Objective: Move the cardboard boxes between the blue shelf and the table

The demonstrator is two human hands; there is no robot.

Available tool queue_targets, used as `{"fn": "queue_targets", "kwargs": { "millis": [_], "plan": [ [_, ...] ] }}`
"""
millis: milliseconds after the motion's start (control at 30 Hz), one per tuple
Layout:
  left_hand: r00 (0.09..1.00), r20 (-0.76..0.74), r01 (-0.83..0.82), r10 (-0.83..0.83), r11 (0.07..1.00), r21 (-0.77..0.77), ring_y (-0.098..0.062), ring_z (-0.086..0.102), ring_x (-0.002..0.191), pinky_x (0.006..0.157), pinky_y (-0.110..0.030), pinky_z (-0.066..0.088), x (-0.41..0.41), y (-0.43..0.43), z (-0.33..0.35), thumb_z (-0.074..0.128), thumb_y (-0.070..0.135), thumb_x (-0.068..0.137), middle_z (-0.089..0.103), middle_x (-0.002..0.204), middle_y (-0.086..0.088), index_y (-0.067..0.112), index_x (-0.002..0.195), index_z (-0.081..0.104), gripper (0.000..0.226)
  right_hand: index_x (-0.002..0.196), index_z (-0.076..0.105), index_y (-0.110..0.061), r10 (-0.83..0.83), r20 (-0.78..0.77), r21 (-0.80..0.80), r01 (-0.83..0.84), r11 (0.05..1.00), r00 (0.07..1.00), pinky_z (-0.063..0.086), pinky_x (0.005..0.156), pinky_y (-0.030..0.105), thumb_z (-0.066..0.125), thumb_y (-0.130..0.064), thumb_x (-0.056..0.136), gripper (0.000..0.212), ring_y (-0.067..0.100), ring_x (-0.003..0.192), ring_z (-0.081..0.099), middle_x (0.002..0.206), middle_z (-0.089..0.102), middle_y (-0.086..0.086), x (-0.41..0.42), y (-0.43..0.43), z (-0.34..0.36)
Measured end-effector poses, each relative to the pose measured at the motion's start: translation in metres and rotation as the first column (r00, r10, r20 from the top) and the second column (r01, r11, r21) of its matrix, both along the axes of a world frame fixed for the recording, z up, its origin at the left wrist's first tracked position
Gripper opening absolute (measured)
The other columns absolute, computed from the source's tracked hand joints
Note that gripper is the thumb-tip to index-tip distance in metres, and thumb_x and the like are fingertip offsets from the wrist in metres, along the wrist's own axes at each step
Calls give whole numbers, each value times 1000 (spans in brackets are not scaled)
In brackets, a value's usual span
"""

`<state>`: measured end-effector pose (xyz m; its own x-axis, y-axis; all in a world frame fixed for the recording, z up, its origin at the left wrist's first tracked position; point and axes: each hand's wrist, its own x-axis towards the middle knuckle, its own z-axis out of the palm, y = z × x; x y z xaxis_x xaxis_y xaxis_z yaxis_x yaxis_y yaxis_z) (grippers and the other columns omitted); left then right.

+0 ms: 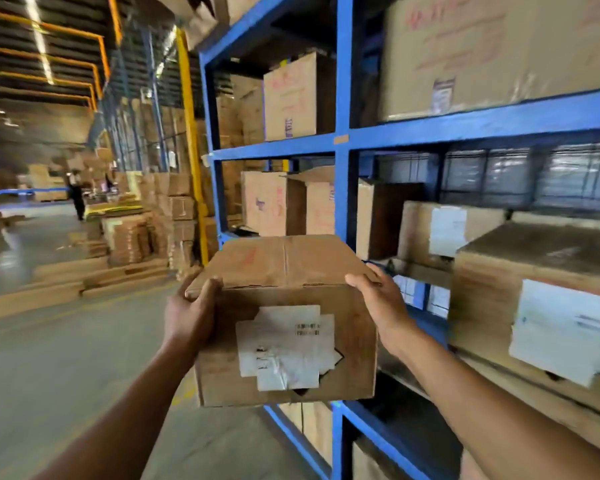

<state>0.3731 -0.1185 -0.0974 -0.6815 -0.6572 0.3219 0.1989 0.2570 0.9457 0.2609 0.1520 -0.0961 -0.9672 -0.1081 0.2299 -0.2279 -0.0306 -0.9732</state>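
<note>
A brown cardboard box (284,296) with torn white labels on its near face is held up in the air in front of the blue shelf (342,188). My left hand (191,313) grips its left side, thumb on the top edge. On the right side, my right hand (378,299) presses against the box with fingers over the top corner. The box hangs just outside the shelf's front post, about level with the middle tier. No table is in view.
The shelf tiers hold several other cardboard boxes, such as a labelled one (541,306) at the right and an upright one (293,98) higher up. Stacks of flattened cardboard (129,237) line the concrete floor at left. A person (77,195) stands far down the aisle.
</note>
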Motion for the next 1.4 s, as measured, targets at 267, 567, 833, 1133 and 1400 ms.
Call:
{"fn": "queue_targets", "kwargs": {
  "millis": [267, 567, 833, 1133, 1400],
  "plan": [
    [967, -81, 244, -243, 970, 1, -18, 65, 105, 97, -35, 50, -21, 40, 15, 71, 46, 81, 72, 117, -6, 20, 130, 68, 55, 130, 55, -36, -300, -136, 7, 304, 953, 944, 56, 86, 41, 68, -59, 68, 68, 17, 105, 64, 123, 62, -2, 53, 55, 15],
    [902, -98, 427, -421, 903, 52, -15, 59, 106, 96, -34, 44, -68, 83, 10, 62, 34, 90, 66, 122, -3, 23, 131, 65, 42, 142, 48, -35, -427, -256, 108, 465, 879, 867, 44, 95, 29, 63, -54, 74, 72, 15, 119, 48, 133, 40, -1, 70, 98, 13],
    [889, 16, 456, -459, 886, 88, -20, 61, 113, 100, -35, 45, -133, 89, 16, 73, 56, 81, 68, 120, 1, 29, 130, 67, 56, 130, 56, -28, -526, -406, 199, 634, 748, 747, 35, 87, 19, 62, -64, 83, 60, 18, 122, 44, 127, 38, -3, 32, 93, -8],
    [975, 87, 219, -202, 840, -496, -44, 22, 149, 116, -62, 28, -218, 147, -2, 45, 80, 86, 7, 166, -10, 31, 159, 12, 93, 134, 55, -21, -65, -887, 442, 881, 171, 458, 28, 105, 55, 59, -24, 89, 45, 34, 140, 39, 145, 52, 8, -43, 114, 9],
    [931, 319, 362, -175, 541, -759, -43, -21, 152, 122, -66, 2, -291, 159, -2, 59, 96, 50, -31, 165, -4, 47, 155, -19, 140, 160, 10, -17, -9, -684, 719, 673, -175, 729, -15, 116, 66, 53, -23, 92, 80, 34, 155, -10, 168, 13, 14, -88, 120, 24]
  ]
}}
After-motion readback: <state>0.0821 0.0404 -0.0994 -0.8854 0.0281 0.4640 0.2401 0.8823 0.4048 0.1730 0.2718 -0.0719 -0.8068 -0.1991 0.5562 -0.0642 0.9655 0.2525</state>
